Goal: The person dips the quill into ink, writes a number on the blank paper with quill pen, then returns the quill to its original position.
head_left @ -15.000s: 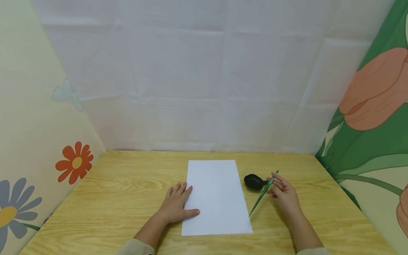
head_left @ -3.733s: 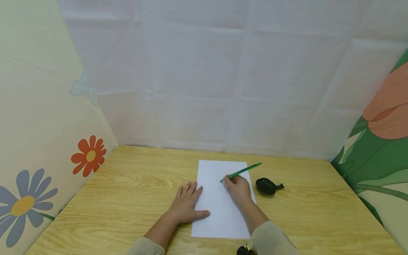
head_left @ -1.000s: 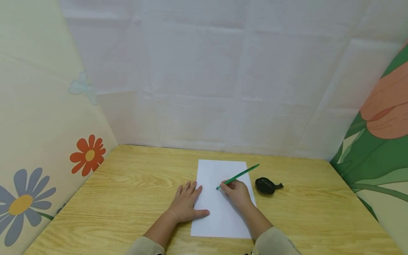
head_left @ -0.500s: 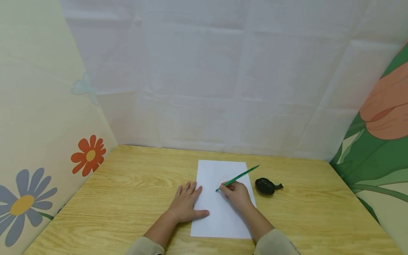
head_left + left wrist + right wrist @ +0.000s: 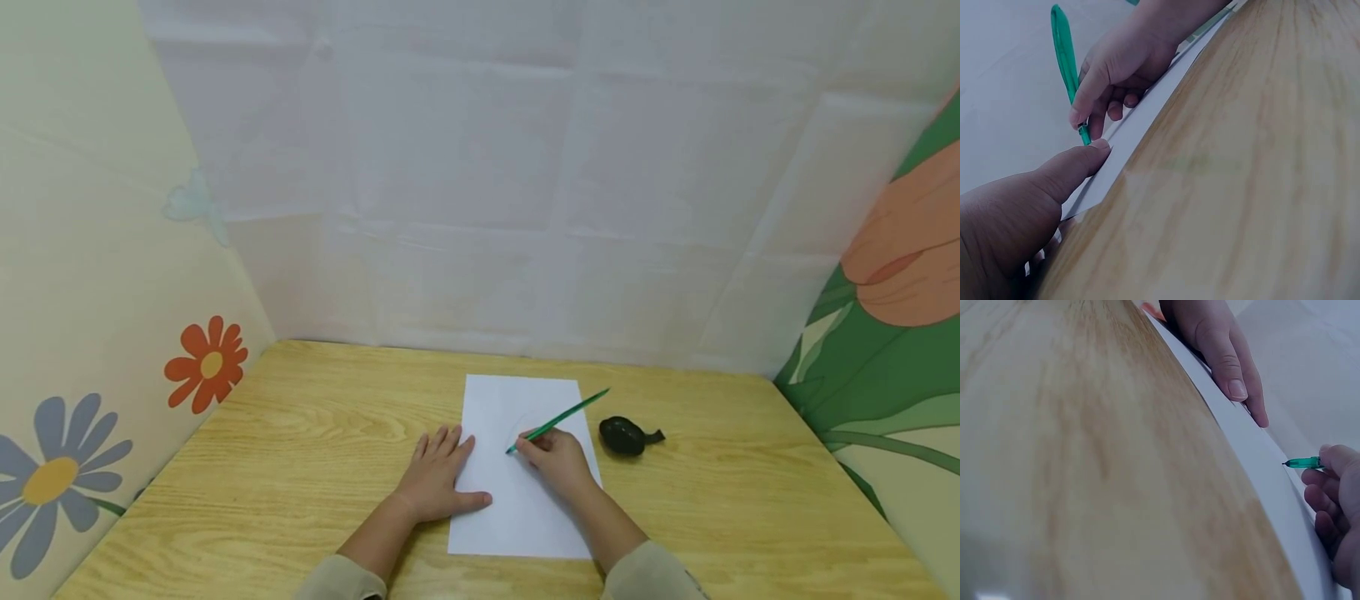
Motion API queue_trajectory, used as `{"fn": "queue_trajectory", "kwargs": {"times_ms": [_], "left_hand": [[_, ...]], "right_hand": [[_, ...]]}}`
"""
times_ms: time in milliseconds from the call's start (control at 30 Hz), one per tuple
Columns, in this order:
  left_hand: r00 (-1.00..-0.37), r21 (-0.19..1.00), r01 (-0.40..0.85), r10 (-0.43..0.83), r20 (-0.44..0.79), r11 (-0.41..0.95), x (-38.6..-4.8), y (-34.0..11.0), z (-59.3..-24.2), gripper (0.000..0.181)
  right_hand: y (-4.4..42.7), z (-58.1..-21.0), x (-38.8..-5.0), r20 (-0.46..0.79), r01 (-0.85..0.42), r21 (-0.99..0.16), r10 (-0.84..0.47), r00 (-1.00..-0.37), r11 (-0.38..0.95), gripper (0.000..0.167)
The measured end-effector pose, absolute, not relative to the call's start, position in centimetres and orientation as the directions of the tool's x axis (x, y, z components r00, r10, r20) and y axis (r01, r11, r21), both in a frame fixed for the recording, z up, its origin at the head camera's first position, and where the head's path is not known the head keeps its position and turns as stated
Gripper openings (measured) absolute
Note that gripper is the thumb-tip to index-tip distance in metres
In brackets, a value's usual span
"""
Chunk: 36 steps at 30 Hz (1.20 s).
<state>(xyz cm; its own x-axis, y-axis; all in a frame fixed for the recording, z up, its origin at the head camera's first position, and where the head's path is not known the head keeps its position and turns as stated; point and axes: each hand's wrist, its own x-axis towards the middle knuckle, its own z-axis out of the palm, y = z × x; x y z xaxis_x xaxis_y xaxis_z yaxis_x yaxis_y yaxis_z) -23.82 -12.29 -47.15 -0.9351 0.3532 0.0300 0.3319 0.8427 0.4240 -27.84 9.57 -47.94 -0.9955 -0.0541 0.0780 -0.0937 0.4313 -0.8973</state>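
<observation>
The right hand (image 5: 558, 460) had its grip pinched round the green pen (image 5: 573, 411) low on the barrel, just above the tip; the pen slanted toward the far right corner of the surface (image 5: 337, 433), its tip down at the white paper (image 5: 513, 500), roughly midway between the surface's left and right edges; the left hand (image 5: 437, 486), its grip spread, rested across the paper's left edge; a shiny black object (image 5: 622, 436) lay toward the surface's right edge.
</observation>
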Motion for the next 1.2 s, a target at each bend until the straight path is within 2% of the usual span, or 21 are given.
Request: {"fn": "queue_trajectory", "kwargs": {"times_ms": [1200], "left_hand": [[-0.928, 0.425, 0.351, 0.37, 0.04, 0.835, -24.27, -12.37, -47.69, 0.095]], "right_hand": [[10.1, -47.92, -27.08, 0.066, -0.109, -0.89, -0.111, -0.992, 0.443, 0.02]]}}
